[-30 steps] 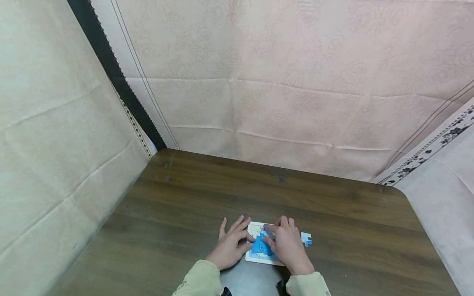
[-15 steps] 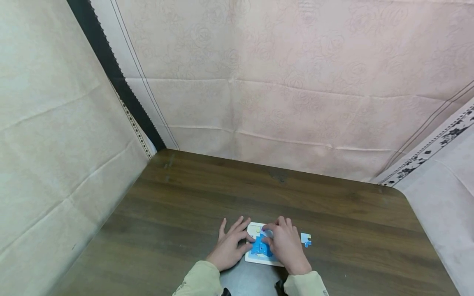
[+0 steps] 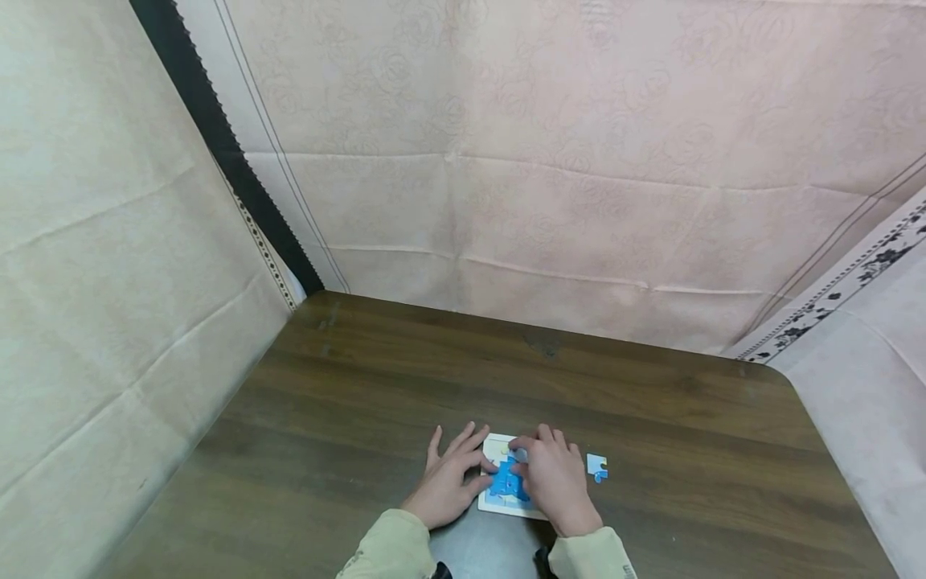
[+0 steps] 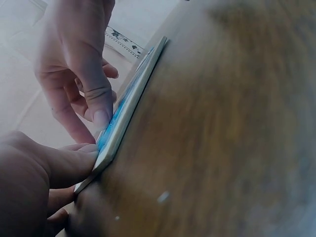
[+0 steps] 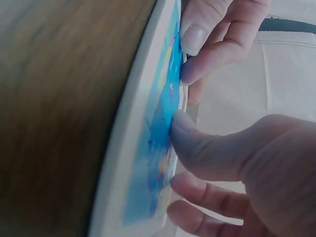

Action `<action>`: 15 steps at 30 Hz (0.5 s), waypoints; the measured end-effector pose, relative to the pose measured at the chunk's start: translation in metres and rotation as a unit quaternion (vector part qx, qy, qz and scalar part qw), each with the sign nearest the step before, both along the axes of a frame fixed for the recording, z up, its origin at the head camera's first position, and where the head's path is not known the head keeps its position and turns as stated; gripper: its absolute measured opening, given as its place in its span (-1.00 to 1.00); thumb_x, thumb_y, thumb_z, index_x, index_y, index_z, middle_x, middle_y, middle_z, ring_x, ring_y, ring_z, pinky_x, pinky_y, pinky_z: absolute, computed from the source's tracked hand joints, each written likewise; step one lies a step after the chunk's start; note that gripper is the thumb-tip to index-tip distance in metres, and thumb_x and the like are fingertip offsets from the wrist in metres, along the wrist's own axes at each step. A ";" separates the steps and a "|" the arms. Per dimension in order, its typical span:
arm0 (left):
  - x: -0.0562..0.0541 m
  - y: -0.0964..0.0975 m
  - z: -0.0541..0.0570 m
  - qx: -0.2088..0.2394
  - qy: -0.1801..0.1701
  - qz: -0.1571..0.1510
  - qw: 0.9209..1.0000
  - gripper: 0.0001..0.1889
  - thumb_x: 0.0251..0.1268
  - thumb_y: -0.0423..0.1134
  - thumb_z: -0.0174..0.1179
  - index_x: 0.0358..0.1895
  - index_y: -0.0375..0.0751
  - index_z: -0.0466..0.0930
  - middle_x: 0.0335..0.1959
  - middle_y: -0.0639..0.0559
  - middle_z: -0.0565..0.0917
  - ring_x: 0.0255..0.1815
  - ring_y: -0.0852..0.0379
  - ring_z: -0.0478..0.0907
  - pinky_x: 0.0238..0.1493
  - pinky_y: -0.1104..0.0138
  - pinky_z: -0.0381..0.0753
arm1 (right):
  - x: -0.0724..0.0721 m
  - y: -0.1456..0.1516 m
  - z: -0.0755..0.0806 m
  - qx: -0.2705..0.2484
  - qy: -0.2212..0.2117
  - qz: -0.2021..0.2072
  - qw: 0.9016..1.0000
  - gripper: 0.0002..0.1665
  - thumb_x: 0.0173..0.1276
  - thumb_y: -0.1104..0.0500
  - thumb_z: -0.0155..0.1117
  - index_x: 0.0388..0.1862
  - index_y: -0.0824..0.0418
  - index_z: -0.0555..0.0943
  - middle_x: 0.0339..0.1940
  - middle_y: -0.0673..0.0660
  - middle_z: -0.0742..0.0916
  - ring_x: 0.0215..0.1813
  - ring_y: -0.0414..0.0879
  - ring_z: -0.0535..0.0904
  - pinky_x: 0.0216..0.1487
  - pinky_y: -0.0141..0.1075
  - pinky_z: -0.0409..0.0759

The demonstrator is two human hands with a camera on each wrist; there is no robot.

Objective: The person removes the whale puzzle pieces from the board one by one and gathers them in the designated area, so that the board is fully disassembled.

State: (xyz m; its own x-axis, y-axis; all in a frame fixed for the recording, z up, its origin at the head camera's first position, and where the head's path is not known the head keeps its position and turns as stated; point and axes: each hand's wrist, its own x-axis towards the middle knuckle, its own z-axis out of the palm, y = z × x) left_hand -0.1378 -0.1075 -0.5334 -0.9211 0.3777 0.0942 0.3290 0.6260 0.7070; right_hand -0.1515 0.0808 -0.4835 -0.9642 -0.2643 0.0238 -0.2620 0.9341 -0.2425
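Observation:
A jigsaw puzzle board [image 3: 499, 508] with a white rim and a blue picture lies on the table before me. My left hand [image 3: 450, 486] rests at its left side, fingers spread, with thumb and index tips on the board's edge. From the right, my right hand [image 3: 559, 481] reaches over the board. Its thumb and index finger are set apart on a light blue puzzle piece [image 3: 519, 455], which the hand partly hides. In the right wrist view the right thumb [image 5: 185, 128] presses onto the blue picture [image 5: 160, 133]. Much of the board's right side is hidden under that hand.
A loose blue and white puzzle piece [image 3: 596, 466] lies on the wooden table [image 3: 362, 386], right of the board. Pale cloth walls [image 3: 542, 161] stand behind the table and along both sides. A grey surface [image 3: 485, 547] shows between the forearms.
My right hand has shifted slightly left over the board, its index tip now covering the purple spot seen earlier. My left hand and the loose piece stay about where they were.

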 end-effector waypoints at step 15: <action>0.000 0.000 0.001 -0.003 -0.003 -0.003 1.000 -0.93 0.31 -0.11 0.27 -0.20 0.23 0.63 0.49 0.08 0.25 0.55 -0.05 -0.02 0.35 -0.28 -0.47 | -0.003 0.001 -0.001 -0.002 -0.005 0.016 1.000 -0.72 0.13 0.08 0.52 -0.14 0.00 0.75 -0.28 0.03 0.57 -0.23 -0.03 0.43 -0.27 -0.07 0.45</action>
